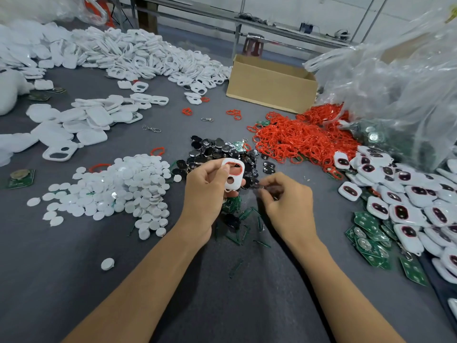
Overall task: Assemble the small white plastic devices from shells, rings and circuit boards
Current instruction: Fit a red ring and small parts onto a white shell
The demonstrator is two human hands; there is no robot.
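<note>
My left hand (206, 189) holds a white shell (233, 174) upright above the grey table; a red ring sits in its upper opening and its lower round hole is empty. Right of it, my right hand (286, 194) pinches a small dark shiny piece (259, 186) at its fingertips, close to the shell's lower edge. A heap of dark shiny inserts (215, 149) lies just behind both hands. Green circuit boards (231, 204) lie under and between my hands.
White discs (118, 186) are piled at the left and red rings (301, 139) at the right. Assembled white devices (405, 194) and green boards (368, 233) fill the right edge. Empty shells (138, 55) heap at the back, beside a cardboard box (269, 87) and plastic bags (395, 78).
</note>
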